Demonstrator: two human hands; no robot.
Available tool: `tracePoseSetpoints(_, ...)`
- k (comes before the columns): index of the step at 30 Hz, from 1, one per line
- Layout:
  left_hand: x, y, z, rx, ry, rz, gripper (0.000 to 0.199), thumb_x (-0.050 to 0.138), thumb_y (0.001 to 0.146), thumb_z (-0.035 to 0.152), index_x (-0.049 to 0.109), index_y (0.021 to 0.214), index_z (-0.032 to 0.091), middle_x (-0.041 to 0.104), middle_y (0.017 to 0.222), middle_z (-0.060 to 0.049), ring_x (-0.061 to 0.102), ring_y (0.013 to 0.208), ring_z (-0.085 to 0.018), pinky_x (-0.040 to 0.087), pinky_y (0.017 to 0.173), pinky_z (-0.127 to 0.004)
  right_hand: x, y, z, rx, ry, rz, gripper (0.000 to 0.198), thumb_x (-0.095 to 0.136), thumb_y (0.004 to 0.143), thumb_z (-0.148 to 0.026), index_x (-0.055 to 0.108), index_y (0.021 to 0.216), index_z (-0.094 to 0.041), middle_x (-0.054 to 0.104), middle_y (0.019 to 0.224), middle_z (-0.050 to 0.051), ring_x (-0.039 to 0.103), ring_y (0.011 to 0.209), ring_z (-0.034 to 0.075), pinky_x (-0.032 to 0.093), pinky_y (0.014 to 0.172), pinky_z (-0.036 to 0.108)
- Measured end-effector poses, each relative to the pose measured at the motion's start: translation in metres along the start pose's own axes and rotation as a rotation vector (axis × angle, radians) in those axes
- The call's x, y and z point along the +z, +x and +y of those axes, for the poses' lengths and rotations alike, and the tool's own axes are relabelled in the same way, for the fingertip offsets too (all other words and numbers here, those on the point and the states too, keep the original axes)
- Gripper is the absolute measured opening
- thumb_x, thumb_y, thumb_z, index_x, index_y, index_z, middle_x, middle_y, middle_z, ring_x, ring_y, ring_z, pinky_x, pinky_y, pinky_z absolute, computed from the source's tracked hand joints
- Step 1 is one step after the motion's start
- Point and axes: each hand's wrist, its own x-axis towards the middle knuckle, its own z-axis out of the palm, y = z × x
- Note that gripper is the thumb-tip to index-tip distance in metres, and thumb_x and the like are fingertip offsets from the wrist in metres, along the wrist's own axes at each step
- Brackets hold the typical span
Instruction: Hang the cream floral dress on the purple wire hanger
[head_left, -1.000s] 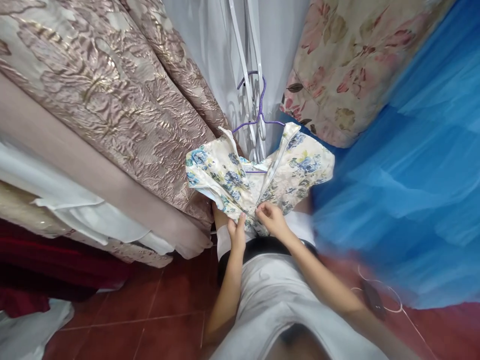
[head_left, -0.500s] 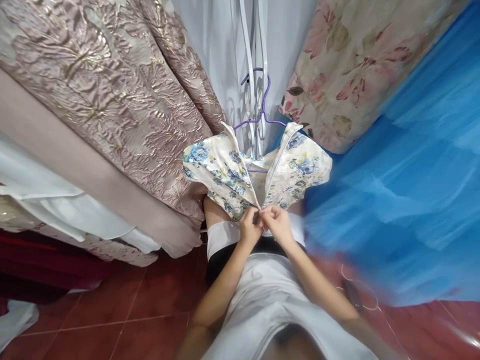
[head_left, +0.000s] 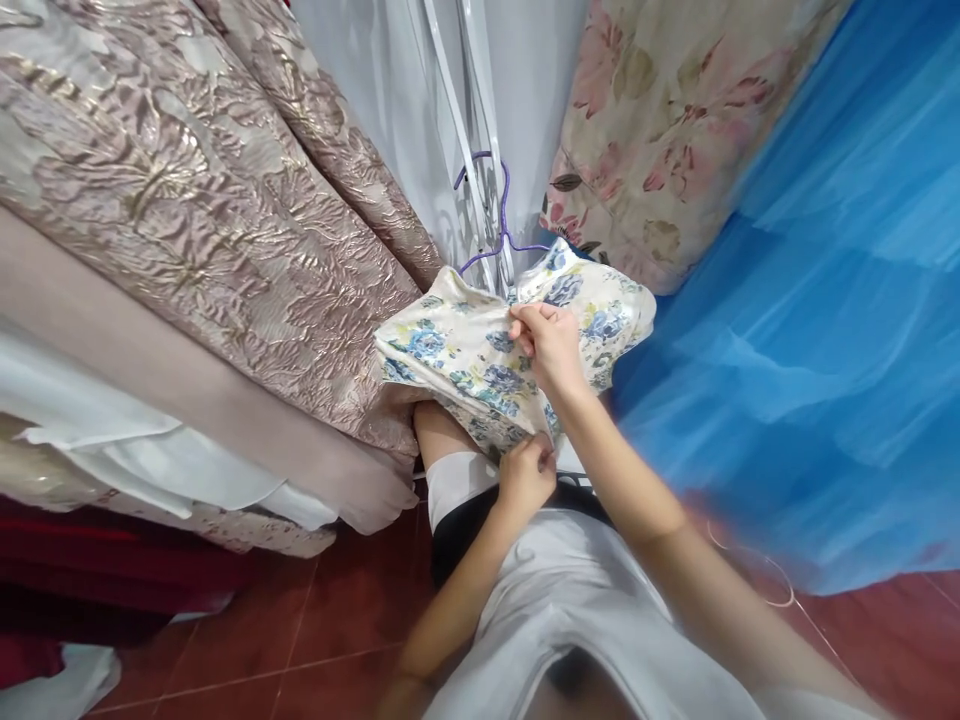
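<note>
A cream dress top [head_left: 480,370] with blue flowers hangs on a purple hanger [head_left: 505,225] in front of me. Its front edges now meet up to near the neckline. At the top of that closure, my right hand [head_left: 551,340] pinches the zipper pull, which its fingers hide. Lower down, my left hand [head_left: 527,473] grips the dress fabric by the bottom of the zipper. The lower part of the garment is hidden behind my hands and lap.
White straps [head_left: 480,130] hang over the hanger. A pink-gold textured gown [head_left: 247,230] hangs at left, a pink-flowered cloth [head_left: 667,130] and a blue tulle skirt [head_left: 757,380] at right. Red tiles [head_left: 337,610] cover the floor.
My right hand has moved up from the bottom of the open V to the neckline, and the zipper has closed. My left hand has stayed low on the fabric.
</note>
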Motion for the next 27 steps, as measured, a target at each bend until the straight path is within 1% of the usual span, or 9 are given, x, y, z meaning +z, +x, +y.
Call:
tracePoseSetpoints(4,0.012,0.0,-0.01,-0.03,-0.051,-0.124,0.012,0.065,0.085,0.015,0.063,0.076,0.021,0.067,0.071,-0.003,0.064,0.067,-0.02,0.046,0.064,-0.029,-0.001,0.004,-0.01,-0.061,-0.03,-0.017,0.024,0.065,0.086,-0.033,0.06,0.069,-0.018,0.059,0.054,-0.003,0.034,0.039,0.005,0.027,0.039,0.021)
tracePoseSetpoints(6,0.005,0.007,-0.016,0.019,-0.152,-0.091,0.009,0.067,0.088,0.02,0.067,0.079,0.02,0.069,0.074,-0.003,0.063,0.063,-0.018,0.048,0.062,-0.028,-0.003,0.0,-0.015,-0.075,-0.058,-0.017,0.021,0.066,0.086,-0.033,0.063,0.073,-0.017,0.059,0.053,-0.004,0.034,0.038,0.005,0.027,0.039,0.021)
tracePoseSetpoints(9,-0.039,0.031,-0.01,0.207,-0.229,0.195,0.011,0.063,0.094,0.025,0.072,0.091,0.019,0.073,0.091,-0.006,0.063,0.064,-0.015,0.051,0.06,-0.028,-0.006,-0.008,-0.021,-0.065,-0.082,-0.018,0.018,0.067,0.085,-0.032,0.065,0.077,-0.017,0.057,0.05,-0.006,0.034,0.037,0.005,0.027,0.039,0.02)
tracePoseSetpoints(12,-0.107,0.071,0.015,0.423,-0.13,0.546,0.021,0.053,0.101,0.028,0.071,0.109,0.019,0.071,0.107,-0.01,0.068,0.1,-0.021,0.057,0.08,-0.031,-0.007,-0.015,-0.021,-0.061,-0.086,-0.018,0.016,0.067,0.085,-0.029,0.063,0.075,-0.017,0.056,0.048,-0.006,0.036,0.037,0.006,0.028,0.04,0.021)
tracePoseSetpoints(13,-0.128,0.087,0.024,0.469,-0.071,0.576,0.026,0.05,0.103,0.03,0.069,0.119,0.019,0.069,0.117,-0.011,0.065,0.112,-0.022,0.056,0.088,-0.033,-0.007,-0.016,-0.021,-0.064,-0.091,-0.017,0.017,0.066,0.086,-0.029,0.063,0.074,-0.017,0.056,0.048,-0.005,0.036,0.037,0.006,0.028,0.041,0.021)
tracePoseSetpoints(16,-0.17,0.132,0.044,0.553,0.111,0.468,0.033,0.045,0.107,0.038,0.066,0.123,0.019,0.067,0.12,-0.009,0.061,0.119,-0.023,0.052,0.103,-0.038,-0.007,-0.014,-0.019,-0.078,-0.112,-0.017,0.02,0.067,0.087,-0.033,0.063,0.076,-0.017,0.055,0.05,-0.006,0.039,0.04,0.006,0.03,0.042,0.02)
tracePoseSetpoints(20,-0.177,0.165,0.048,0.613,0.25,0.343,0.033,0.045,0.107,0.039,0.069,0.103,0.017,0.068,0.098,-0.006,0.063,0.107,-0.022,0.05,0.105,-0.043,-0.006,-0.007,-0.013,-0.083,-0.115,0.003,0.026,0.069,0.085,-0.036,0.056,0.069,-0.019,0.055,0.048,-0.006,0.04,0.04,0.006,0.033,0.043,0.02)
tracePoseSetpoints(24,-0.181,0.173,0.046,0.62,0.21,0.413,0.033,0.048,0.106,0.041,0.068,0.099,0.016,0.066,0.095,-0.007,0.062,0.108,-0.023,0.049,0.104,-0.043,-0.006,-0.007,-0.006,-0.063,-0.126,0.026,0.026,0.066,0.083,-0.033,0.051,0.065,-0.021,0.05,0.044,-0.007,0.04,0.039,0.007,0.034,0.043,0.02)
tracePoseSetpoints(27,-0.207,0.182,0.033,0.57,0.166,0.54,0.034,0.051,0.105,0.045,0.068,0.103,0.015,0.066,0.097,-0.006,0.061,0.107,-0.022,0.048,0.103,-0.042,-0.012,-0.016,0.002,-0.029,-0.204,0.009,0.021,0.064,0.08,-0.03,0.052,0.065,-0.02,0.052,0.044,-0.006,0.04,0.039,0.007,0.032,0.043,0.02)
